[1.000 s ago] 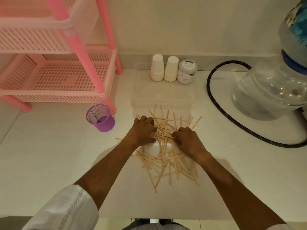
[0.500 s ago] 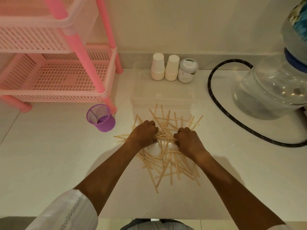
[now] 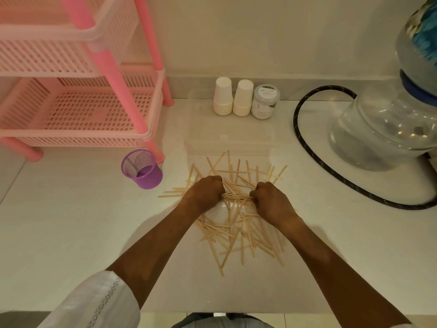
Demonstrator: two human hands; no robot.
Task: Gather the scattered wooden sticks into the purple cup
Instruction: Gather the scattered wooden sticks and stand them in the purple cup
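Two hands work in the middle of a loose heap of wooden sticks (image 3: 238, 223) on a pale, smooth floor (image 3: 71, 233). The left hand (image 3: 205, 192) and the right hand (image 3: 272, 202) sit side by side with a small gap between them, both curled into fists, and a bundle of sticks runs crosswise between the two, gripped at either end. Exactly how many sticks each fist has closed on cannot be told. More sticks fan out beyond the knuckles toward the wall, a few poke out to the left of the left hand, and the thickest scatter lies nearer the person, between the forearms. They number several dozen, too tangled to count: flat, thin, pale wood with rounded ends.

One purple cup (image 3: 142, 168) stands upright on the floor left of the pile, well apart from both hands, with a mesh wall and solid base; its visible inside holds no sticks. Behind it stands one pink slotted plastic rack (image 3: 78, 107). By the wall are two white paper cups (image 3: 233, 97) upside down, touching one lidded jar (image 3: 265, 101).
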